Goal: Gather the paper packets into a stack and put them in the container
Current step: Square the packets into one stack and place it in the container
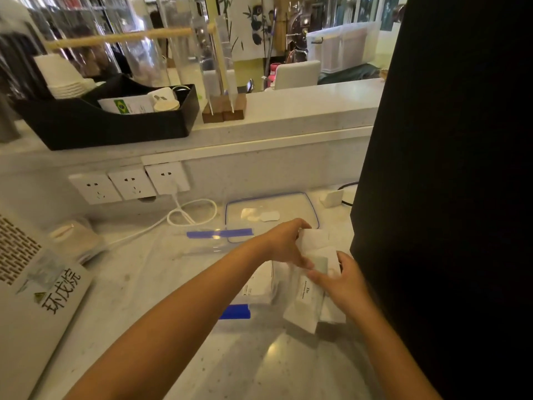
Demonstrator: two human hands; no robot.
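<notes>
- While both hands work over the white marble-look counter (161,284), the step in hand looks like gathering: the left hand (284,246) pinches the top of a white paper packet (315,241), and the right hand (344,284) closes its fingers on the loose white printed packets (305,301) lying just beside the black panel (447,168).
- Next, I judge, the edges need squaring into one pile, then lowering into the clear plastic container with blue clips (259,284), which sits between the forearms and already holds a flat stack (261,281).
- Count: two hands; one container; one clear blue-rimmed lid (305,203) behind it; at least three loose packets, though overlap hides the exact number; three white wall sockets (129,183).
</notes>
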